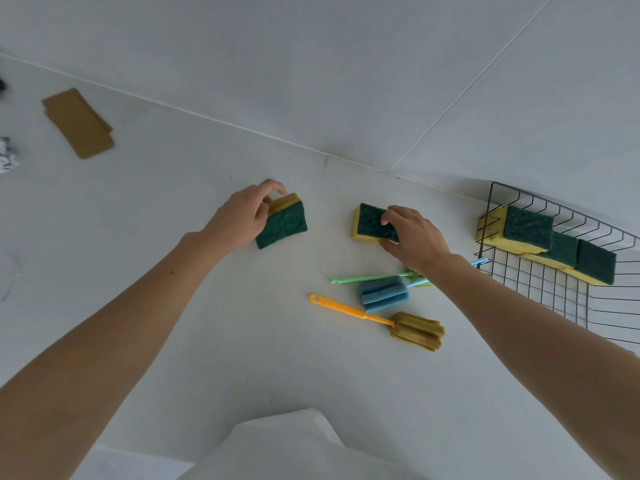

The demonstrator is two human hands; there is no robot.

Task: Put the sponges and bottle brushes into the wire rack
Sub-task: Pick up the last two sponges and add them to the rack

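Head view: both hands [239, 220] [414, 237] curl closed, each gripping a sponge [285, 225] [369, 221].

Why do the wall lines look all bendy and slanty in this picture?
In the head view, the wide-angle lens bends straight lines near the edges, so the black wire rack looks warped and the white counter tilts. Light is soft and even, with faint shadows under the left hand and right hand; the middle stays sharp.
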